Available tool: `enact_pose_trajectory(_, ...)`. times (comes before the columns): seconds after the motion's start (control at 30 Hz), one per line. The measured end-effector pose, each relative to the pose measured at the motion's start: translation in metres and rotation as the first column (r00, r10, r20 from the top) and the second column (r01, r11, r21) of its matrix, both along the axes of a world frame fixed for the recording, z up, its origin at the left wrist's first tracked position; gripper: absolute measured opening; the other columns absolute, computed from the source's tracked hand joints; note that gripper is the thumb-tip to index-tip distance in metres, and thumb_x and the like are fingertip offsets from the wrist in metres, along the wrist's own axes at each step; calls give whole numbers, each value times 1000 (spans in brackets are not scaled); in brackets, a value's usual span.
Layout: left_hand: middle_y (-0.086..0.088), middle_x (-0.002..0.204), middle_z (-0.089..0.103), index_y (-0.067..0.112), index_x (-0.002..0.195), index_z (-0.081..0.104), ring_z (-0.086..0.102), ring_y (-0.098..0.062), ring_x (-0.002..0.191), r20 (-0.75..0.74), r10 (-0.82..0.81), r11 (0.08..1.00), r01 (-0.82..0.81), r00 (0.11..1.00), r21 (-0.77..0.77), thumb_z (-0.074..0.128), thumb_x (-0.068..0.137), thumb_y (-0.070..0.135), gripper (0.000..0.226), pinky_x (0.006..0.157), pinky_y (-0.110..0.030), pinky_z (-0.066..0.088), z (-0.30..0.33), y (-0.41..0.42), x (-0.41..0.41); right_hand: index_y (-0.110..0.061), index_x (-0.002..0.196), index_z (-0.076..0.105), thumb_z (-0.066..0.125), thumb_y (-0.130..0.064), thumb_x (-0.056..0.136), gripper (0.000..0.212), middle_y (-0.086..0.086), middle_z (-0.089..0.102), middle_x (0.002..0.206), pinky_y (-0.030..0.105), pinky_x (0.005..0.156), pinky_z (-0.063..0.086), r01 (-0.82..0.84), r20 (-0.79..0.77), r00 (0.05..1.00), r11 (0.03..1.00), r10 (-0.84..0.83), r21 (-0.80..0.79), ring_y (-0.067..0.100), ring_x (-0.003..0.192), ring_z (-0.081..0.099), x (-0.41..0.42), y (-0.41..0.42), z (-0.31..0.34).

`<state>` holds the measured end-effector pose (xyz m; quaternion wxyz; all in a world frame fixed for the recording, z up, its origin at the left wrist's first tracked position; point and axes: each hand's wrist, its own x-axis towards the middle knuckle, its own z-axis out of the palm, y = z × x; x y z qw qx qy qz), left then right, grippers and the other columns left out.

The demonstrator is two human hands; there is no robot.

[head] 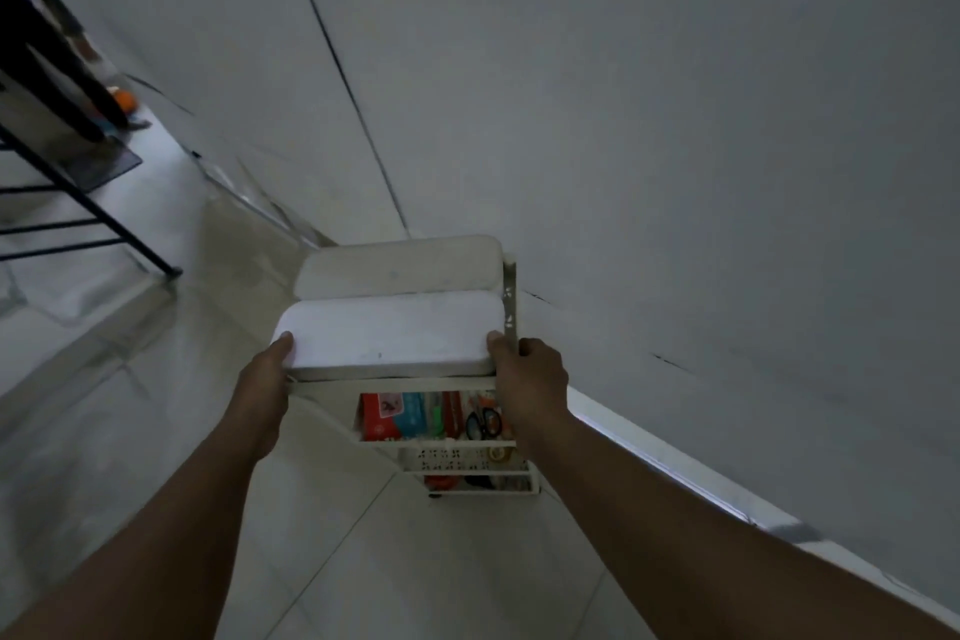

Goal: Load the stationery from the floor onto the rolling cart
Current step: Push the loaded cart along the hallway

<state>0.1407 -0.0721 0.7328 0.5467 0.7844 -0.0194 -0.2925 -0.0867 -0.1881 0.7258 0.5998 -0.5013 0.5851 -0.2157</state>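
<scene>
A white rolling cart (511,322) stands against the wall in the middle of the view. On its top lie two white flat rounded pieces, the nearer white lid (389,335) and a second one (397,268) behind it. My left hand (265,379) grips the left end of the nearer lid, thumb on top. My right hand (530,369) grips its right end at the cart's post. Below, a shelf holds a red and teal box (395,413), pens and black-handled scissors (483,421). A lower shelf shows a tape roll (498,455) and a red item (441,481).
A grey-white wall (675,146) runs along the right, with a pale skirting strip (675,473) at its foot. Glossy floor tiles (156,405) spread to the left. A black metal frame (93,218) and a dark mat (98,166) stand at the far left.
</scene>
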Motion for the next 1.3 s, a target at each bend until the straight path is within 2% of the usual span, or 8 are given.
enact_pose_trajectory(0.1,-12,152,35,8,147,32,36,-28,137,16,-44,999,44,999,13,47,97,38,60,110,-41,30,-2,-13,-3,-11,120,58,49,-52,89,53,9,64,114,34,86,51,71,-41,997,997,-72,-28,24,102,60,-9,3,-3)
enact_pose_trajectory(0.17,-12,152,37,7,147,34,41,-27,131,30,-67,998,67,997,19,47,98,38,59,106,-40,33,-4,-21,-7,-13,122,57,49,-54,88,53,8,64,115,36,90,51,103,-47,993,994,-105,-38,25,103,60,-18,5,-3)
enact_pose_trajectory(0.37,-11,150,39,7,146,35,42,-27,131,52,-152,988,151,987,22,46,99,36,56,105,-39,34,-7,-38,-22,-9,122,56,51,-51,90,53,10,63,116,31,84,50,177,-27,984,984,-178,-37,24,102,60,-43,11,0)
enact_pose_trajectory(0.5,-11,149,40,6,145,37,40,-28,135,43,-214,977,213,976,24,46,99,37,56,104,-36,33,-10,-34,-32,-8,123,55,49,-53,89,57,13,62,118,38,93,50,202,-77,976,979,-205,-38,28,106,60,-55,22,0)
enact_pose_trajectory(0.77,-11,148,42,11,146,35,43,-31,132,30,-358,933,356,933,59,48,94,51,67,107,-41,34,-13,-24,-28,-5,124,55,49,-44,94,49,5,60,118,29,84,46,294,-61,953,955,-297,-51,24,98,57,-69,45,13)
enact_pose_trajectory(0.9,-12,142,49,12,143,41,49,-32,125,73,-462,886,456,884,87,45,93,55,66,108,-45,38,-10,-29,-27,-4,119,58,49,-42,94,47,12,62,112,30,78,47,372,-83,924,927,-374,-44,22,89,53,-67,56,15)
enact_pose_trajectory(1.03,-12,142,48,11,143,40,48,-29,125,77,-553,832,546,829,94,42,96,51,62,98,-37,38,-11,-36,-32,-2,113,62,48,-41,93,46,15,64,110,29,73,42,482,-99,870,875,-483,-39,25,89,56,-66,69,14)
enact_pose_trajectory(1.3,-13,139,51,10,140,42,51,-27,118,115,-709,705,700,696,114,38,98,51,59,92,-33,38,-12,-36,-38,-3,115,61,47,-40,94,45,16,63,114,34,82,45,593,-132,791,802,-598,-78,26,93,54,-73,96,12)
